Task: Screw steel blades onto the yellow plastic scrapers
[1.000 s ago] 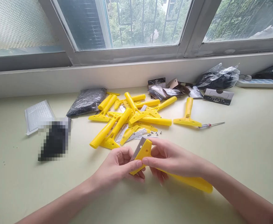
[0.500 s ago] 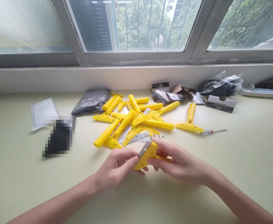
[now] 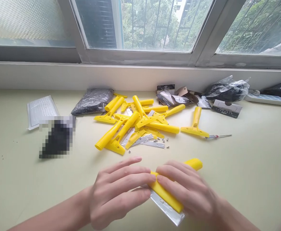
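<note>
A yellow scraper [image 3: 169,195] is held low over the table, its handle [image 3: 195,164] pointing to the upper right. A silvery blade [image 3: 165,205] sticks out along the lower edge of its head. My right hand [image 3: 190,189] is closed around the head from the right. My left hand [image 3: 123,189] pinches the upper left end of the head and blade between thumb and forefinger, its other fingers stretched out. Beyond the hands lies a pile of yellow scraper parts [image 3: 137,120], with loose metal blades [image 3: 154,144] and small nuts and screws [image 3: 163,140] at its near side.
To the right lie another yellow scraper [image 3: 195,126] and a screwdriver [image 3: 218,136]. Black plastic bags [image 3: 93,100], packaging cards [image 3: 227,108] and a bagged bundle [image 3: 228,88] line the back by the window. On the left are a clear plastic-wrapped packet [image 3: 42,110] and a blurred dark object [image 3: 57,138].
The scraper has come lower and turned, so its blade now faces down and left. Both hands moved with it, and the left hand's outer fingers have stretched out.
</note>
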`<state>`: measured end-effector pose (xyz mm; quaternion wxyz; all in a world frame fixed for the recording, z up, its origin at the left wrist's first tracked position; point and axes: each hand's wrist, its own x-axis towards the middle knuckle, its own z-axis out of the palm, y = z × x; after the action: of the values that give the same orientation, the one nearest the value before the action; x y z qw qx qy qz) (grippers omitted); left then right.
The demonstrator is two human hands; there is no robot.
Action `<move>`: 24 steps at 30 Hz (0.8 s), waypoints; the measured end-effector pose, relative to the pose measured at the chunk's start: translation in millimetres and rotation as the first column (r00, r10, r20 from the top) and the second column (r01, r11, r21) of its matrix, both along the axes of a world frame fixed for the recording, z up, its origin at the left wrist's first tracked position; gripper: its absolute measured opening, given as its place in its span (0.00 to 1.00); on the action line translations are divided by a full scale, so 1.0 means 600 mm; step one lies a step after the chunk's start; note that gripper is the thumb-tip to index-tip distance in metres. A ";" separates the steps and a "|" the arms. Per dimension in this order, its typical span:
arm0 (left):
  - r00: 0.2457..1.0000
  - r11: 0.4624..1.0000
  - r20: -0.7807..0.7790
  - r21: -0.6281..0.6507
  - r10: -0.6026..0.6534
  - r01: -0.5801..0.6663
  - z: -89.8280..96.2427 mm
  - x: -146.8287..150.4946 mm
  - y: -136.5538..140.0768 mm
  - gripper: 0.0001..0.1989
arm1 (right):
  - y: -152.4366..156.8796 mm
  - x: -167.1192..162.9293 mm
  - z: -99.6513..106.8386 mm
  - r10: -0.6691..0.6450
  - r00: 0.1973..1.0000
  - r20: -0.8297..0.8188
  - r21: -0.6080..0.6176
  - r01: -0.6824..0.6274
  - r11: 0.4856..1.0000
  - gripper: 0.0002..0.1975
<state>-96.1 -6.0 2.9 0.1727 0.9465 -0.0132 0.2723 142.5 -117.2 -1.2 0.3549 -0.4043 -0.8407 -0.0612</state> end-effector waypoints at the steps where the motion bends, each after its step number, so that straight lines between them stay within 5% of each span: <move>1: 1.000 1.000 -0.011 0.013 -0.008 0.008 0.001 -0.001 0.000 0.18 | 0.001 -0.001 0.000 0.005 1.000 -0.001 -0.002 -0.005 1.000 0.19; 10: 0.997 0.995 0.065 0.090 0.033 -0.039 0.015 0.013 -0.005 0.10 | 0.003 0.002 0.000 0.053 0.997 -0.055 -0.101 -0.059 0.993 0.21; 15: 0.944 0.996 0.324 0.077 -0.060 0.037 0.010 0.026 0.002 0.08 | 0.004 0.003 0.002 0.067 0.997 -0.036 -0.039 -0.069 0.997 0.17; 24: 0.941 0.999 0.337 0.044 -0.033 0.019 0.004 0.027 0.001 0.07 | 0.003 0.004 -0.005 0.038 0.999 -0.020 -0.007 -0.039 0.999 0.19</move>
<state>-79.8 -5.2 5.6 0.1524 0.8888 -0.0607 0.4279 144.8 -115.6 -4.2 0.3630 -0.3899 -0.8449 -0.0472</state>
